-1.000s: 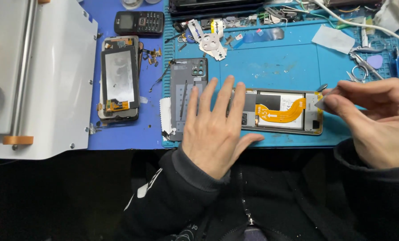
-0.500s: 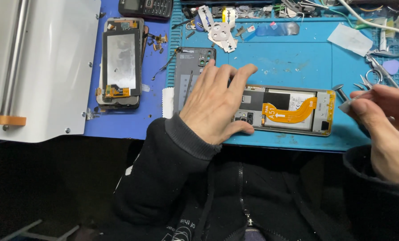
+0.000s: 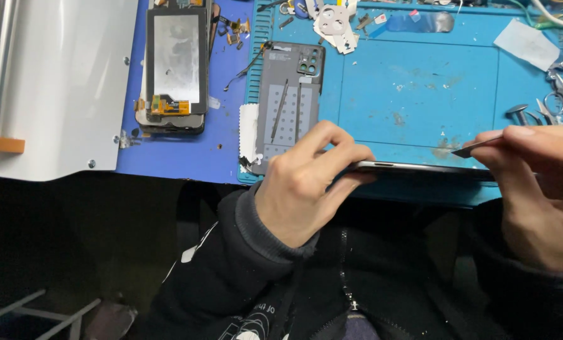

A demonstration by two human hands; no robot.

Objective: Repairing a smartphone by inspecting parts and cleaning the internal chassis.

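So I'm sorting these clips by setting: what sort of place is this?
Most likely a phone repair bench: a blue work mat, a detached grey back cover, a loose screen assembly and tweezers.

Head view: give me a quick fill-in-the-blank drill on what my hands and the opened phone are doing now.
1. The left hand grips the dark phone frame, which is tilted on its ____.
2. The right hand pinches a thin flat ____.
3. The grey back cover lies on the ____ mat.

Missing words: edge; pry blade; blue
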